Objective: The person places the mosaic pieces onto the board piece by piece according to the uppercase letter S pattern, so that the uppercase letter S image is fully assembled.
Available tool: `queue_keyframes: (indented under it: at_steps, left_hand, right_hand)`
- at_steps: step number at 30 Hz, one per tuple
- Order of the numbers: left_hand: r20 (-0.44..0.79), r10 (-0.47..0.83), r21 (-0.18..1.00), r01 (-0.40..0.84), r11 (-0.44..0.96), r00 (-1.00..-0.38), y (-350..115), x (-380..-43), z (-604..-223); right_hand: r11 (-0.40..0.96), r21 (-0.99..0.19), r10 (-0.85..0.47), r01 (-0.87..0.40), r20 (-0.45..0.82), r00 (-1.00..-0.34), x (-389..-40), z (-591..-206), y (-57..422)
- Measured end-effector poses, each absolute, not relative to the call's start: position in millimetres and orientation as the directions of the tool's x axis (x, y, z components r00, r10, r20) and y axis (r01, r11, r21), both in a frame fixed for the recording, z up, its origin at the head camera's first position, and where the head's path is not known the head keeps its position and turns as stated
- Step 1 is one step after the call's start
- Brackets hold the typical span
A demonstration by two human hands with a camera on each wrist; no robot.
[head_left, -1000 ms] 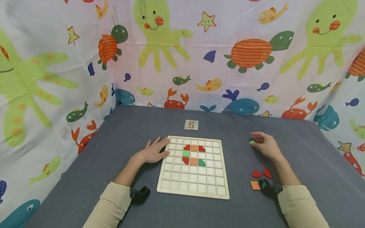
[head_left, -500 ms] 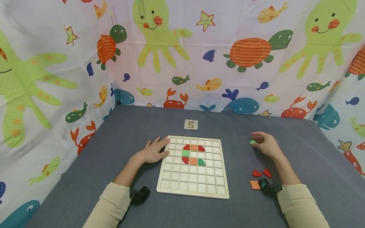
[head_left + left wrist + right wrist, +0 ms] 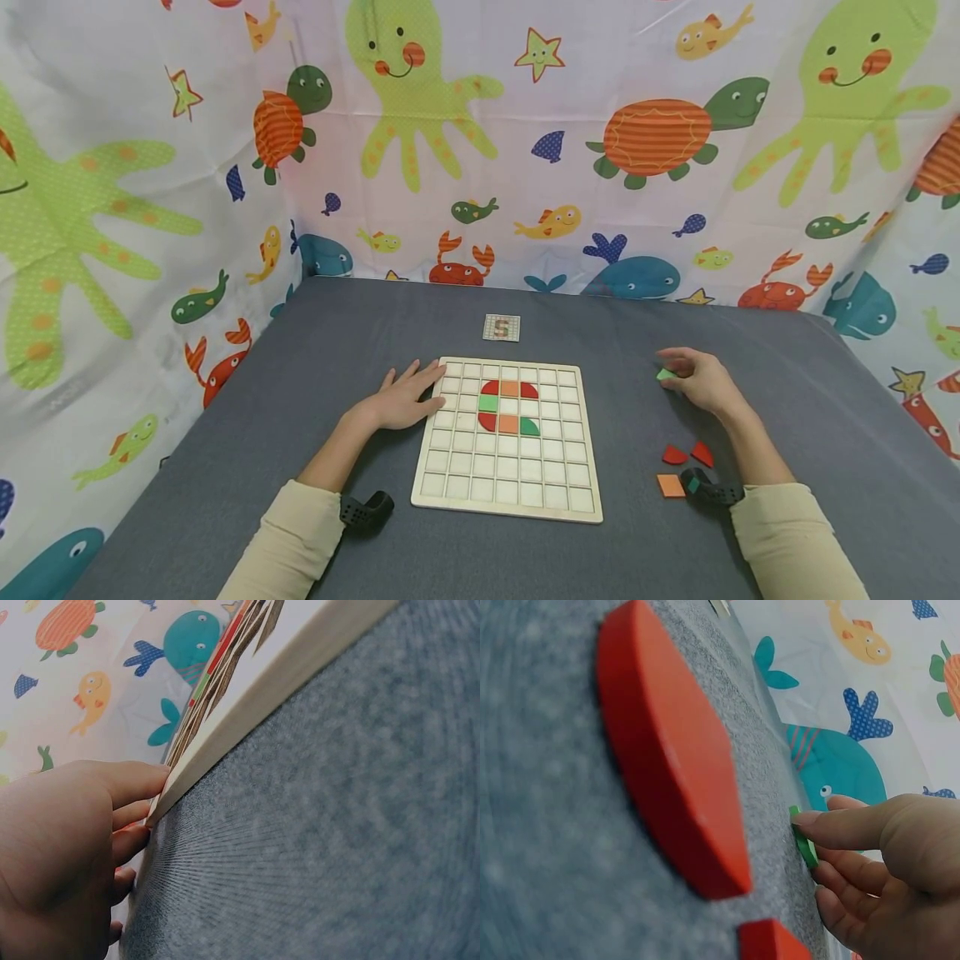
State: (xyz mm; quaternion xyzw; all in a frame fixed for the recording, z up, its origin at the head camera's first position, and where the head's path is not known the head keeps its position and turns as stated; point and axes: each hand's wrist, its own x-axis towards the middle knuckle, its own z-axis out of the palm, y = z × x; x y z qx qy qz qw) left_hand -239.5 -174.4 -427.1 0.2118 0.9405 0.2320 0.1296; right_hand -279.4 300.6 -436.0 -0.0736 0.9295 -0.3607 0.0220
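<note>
A square wooden grid board [image 3: 517, 493] lies on the grey cloth, with red, orange and green pieces set in its upper cells. My left hand [image 3: 401, 402] rests along the board's left edge, fingers spread; in the left wrist view its fingertips [image 3: 156, 778] touch the board's corner. At the right, my right hand [image 3: 701, 383] pinches a light green piece [image 3: 804, 838] between thumb and fingers, close over the cloth. Two red quarter-round pieces [image 3: 674, 455] and an orange square [image 3: 671, 486] lie nearer to me, by the right wrist.
A small card [image 3: 502, 327] with a gridded S-shaped pattern lies behind the board. A white curtain [image 3: 525, 125] printed with sea animals stands around the back and sides of the table. Black bands with cameras [image 3: 367, 510] sit on both wrists.
Both hands keep their places, the right one still with the green piece in its fingers. Only the head view shifts very slightly.
</note>
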Motion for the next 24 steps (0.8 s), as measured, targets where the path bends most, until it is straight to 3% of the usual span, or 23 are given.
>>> queue_keyframes:
  at_steps: [7,24]
  left_hand:
    - [-0.142,0.462,0.49,0.343,0.802,-0.876,-175.8,-239.0,-427.8]
    - [-0.141,0.461,0.49,0.343,0.802,-0.876,-175.6,-240.5,-429.1]
  right_hand:
    - [0.723,-0.677,-0.162,-0.14,0.032,-0.986,-279.7,-436.2,303.3]
    - [0.654,-0.75,-0.03,-0.104,0.112,-0.993,-273.2,-428.3,304.8]
